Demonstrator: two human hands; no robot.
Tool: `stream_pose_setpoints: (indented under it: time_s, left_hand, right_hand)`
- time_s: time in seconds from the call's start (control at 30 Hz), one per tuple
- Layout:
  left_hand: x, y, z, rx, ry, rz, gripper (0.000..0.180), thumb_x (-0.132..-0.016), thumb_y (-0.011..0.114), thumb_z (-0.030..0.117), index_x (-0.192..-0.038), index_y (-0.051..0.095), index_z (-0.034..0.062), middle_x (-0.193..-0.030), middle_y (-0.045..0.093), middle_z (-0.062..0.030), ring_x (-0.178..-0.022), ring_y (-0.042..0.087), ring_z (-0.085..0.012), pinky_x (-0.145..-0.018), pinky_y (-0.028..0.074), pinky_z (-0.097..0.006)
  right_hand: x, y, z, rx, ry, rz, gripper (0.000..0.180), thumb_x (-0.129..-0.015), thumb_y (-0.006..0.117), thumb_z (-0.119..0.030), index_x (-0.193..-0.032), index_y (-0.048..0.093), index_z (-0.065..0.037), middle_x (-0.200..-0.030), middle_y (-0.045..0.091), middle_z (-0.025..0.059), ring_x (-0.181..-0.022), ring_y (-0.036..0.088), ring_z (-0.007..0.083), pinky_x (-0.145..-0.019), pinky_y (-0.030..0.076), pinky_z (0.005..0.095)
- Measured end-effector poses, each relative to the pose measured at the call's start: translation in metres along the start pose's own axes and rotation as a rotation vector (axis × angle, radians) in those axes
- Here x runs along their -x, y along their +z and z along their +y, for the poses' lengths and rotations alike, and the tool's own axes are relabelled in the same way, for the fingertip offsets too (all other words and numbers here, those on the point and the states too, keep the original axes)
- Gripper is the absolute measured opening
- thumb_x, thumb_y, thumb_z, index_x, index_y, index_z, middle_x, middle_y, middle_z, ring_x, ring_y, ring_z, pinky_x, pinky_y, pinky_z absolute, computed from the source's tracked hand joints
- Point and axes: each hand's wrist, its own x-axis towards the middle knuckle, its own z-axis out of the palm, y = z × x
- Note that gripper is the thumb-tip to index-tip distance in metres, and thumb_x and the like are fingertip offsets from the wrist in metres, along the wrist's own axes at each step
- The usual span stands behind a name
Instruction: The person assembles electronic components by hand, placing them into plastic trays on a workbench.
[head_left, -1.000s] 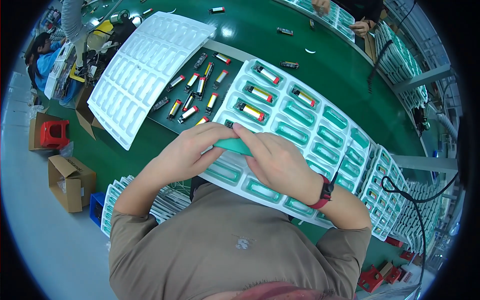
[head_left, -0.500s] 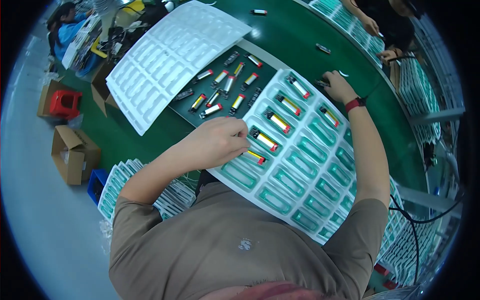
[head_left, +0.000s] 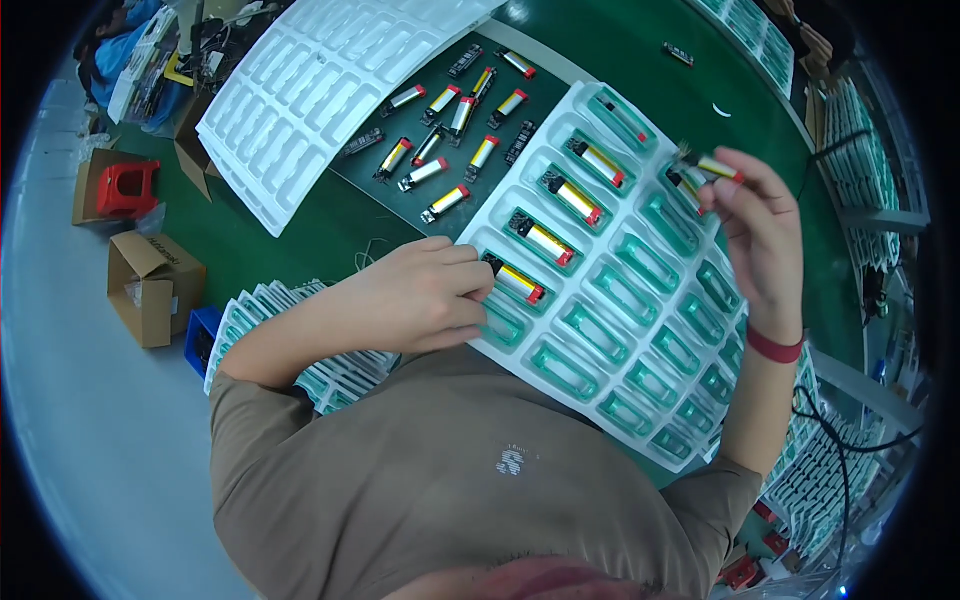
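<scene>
My right hand point(head_left: 762, 225) pinches a small battery cell point(head_left: 718, 168) with a yellow-and-silver body and red end, held over the far right part of the white tray point(head_left: 545, 330). Beneath it, another cell point(head_left: 687, 190) sits in a slot. My left hand point(head_left: 425, 295) is curled at the tray's left edge, knuckles beside a slotted cell point(head_left: 517, 282); whatever its fingers grip is hidden. Several cells with black circuit ends lie along the tray's left column, such as this one point(head_left: 542, 238). Many other slots hold no cell.
Loose cells point(head_left: 482, 157) lie scattered on the green bench left of the tray. A white tray point(head_left: 330, 85) slants over them. One dark piece point(head_left: 678, 54) lies at the back. Stacked trays point(head_left: 290, 320), a cardboard box point(head_left: 155, 290) and a red stool point(head_left: 127, 190) stand left. Another person's hand point(head_left: 815, 45) shows far right.
My right hand has come back from the bench to above the tray, now with a cell in its fingers. My left hand stays at the tray's left edge. The whole view has shifted.
</scene>
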Motion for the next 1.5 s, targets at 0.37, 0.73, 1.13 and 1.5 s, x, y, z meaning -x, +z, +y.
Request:
stream_pose_setpoints:
  time_s: [0.37,0.73,1.13,1.5]
  left_hand:
    - [-0.039,0.006,0.003,1.688,-0.306,0.513,0.054,-0.106,0.052,0.028,-0.151,0.036,0.0041,-0.114,0.061,-0.0121,-0.093,0.059,-0.0184,-0.082,0.048,-0.031]
    - [-0.07,-0.012,0.009,1.235,-0.393,0.355,0.06,-0.091,0.047,-0.008,-0.15,0.042,0.0024,-0.121,0.058,-0.0081,-0.085,0.053,-0.0101,-0.073,0.047,-0.027]
    - [-0.076,0.01,-0.007,1.675,-0.224,0.299,0.059,-0.086,0.047,-0.003,-0.145,0.051,-0.0042,-0.133,0.054,-0.0118,-0.099,0.058,-0.0166,-0.087,0.051,-0.029]
    - [-0.082,0.005,0.0,1.498,-0.343,0.316,0.055,-0.092,0.052,0.004,-0.148,0.049,-0.0014,-0.109,0.063,-0.0055,-0.092,0.058,-0.0105,-0.081,0.05,-0.028]
  right_hand:
    - [0.06,0.065,0.009,-0.051,-0.203,-0.187,0.023,-0.088,0.066,0.013,-0.11,0.065,0.003,-0.117,0.063,0.0122,-0.104,0.067,0.0189,-0.094,0.055,0.0319]
    - [0.064,0.064,0.002,0.6,-0.629,-0.116,0.023,-0.08,0.075,0.01,-0.1,0.074,-0.001,-0.11,0.07,0.0136,-0.099,0.069,0.0233,-0.086,0.056,0.0327]
    - [0.049,0.069,0.023,0.792,-0.747,-0.084,0.02,-0.081,0.077,0.007,-0.099,0.073,0.001,-0.109,0.074,0.0137,-0.093,0.071,0.0267,-0.081,0.056,0.0333]
    - [0.047,0.074,0.025,0.967,-0.862,-0.071,0.023,-0.077,0.077,0.009,-0.099,0.074,0.002,-0.108,0.075,0.0143,-0.093,0.071,0.0285,-0.08,0.057,0.0354]
